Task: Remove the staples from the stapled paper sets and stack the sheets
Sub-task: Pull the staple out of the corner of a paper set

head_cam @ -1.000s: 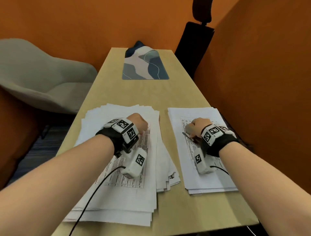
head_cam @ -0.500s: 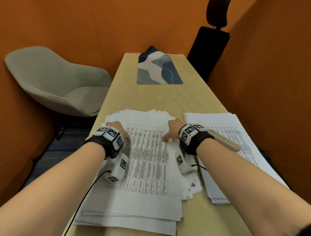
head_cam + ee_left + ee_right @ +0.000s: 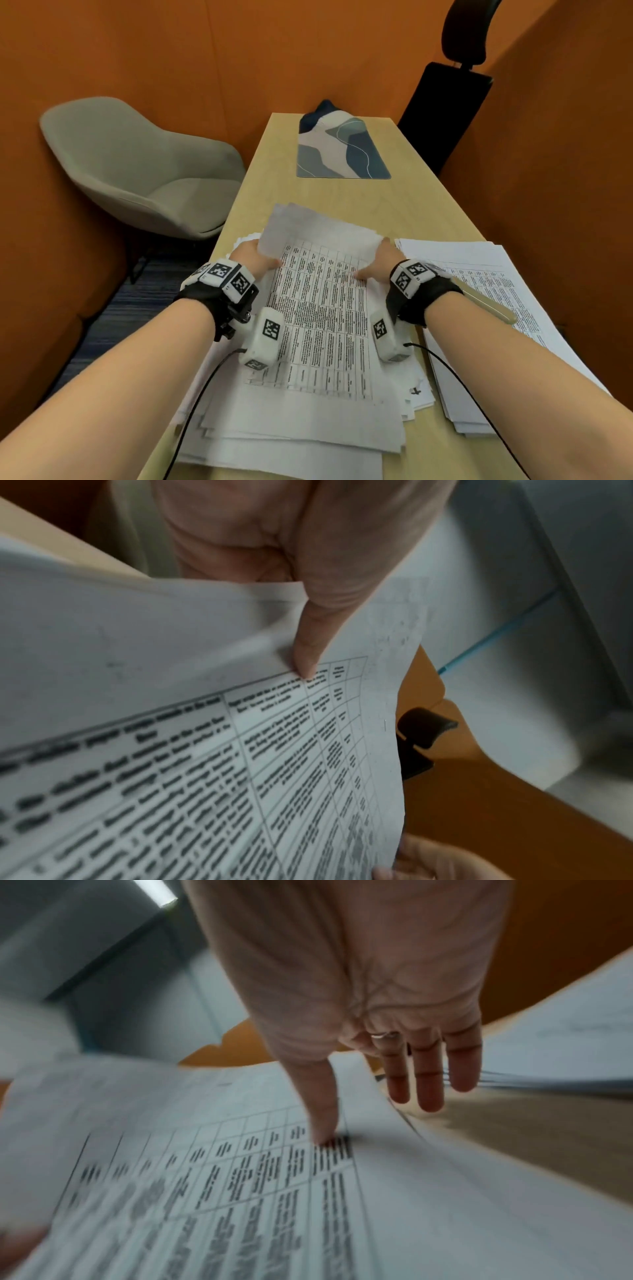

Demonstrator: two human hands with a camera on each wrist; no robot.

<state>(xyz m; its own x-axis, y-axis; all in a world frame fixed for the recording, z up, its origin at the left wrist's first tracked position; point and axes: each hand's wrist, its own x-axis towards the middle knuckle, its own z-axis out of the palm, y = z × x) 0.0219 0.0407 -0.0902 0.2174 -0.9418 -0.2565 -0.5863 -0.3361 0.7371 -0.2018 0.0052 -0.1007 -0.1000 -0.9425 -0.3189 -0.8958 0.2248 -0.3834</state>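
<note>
A printed paper set (image 3: 322,301) with tables of text lies atop the loose left pile (image 3: 291,428), its far end raised and curling. My left hand (image 3: 257,258) pinches its left edge; in the left wrist view the thumb (image 3: 308,642) presses on top of the paper set (image 3: 205,750) with the fingers hidden beneath. My right hand (image 3: 376,263) grips the right edge, with its thumb (image 3: 325,1121) on the paper set (image 3: 240,1177) and the straight fingers (image 3: 428,1083) past the edge. A beige staple remover (image 3: 486,305) lies on the neater right stack (image 3: 507,267).
The wooden table (image 3: 342,195) carries a blue patterned mat (image 3: 342,150) at its far end. A grey shell chair (image 3: 137,171) stands to the left and a black office chair (image 3: 445,113) at the back right. Orange walls close in on both sides.
My right hand left the staple remover on the right stack and crossed to the left pile. Both hands took the top printed set by its sides and raised its far end.
</note>
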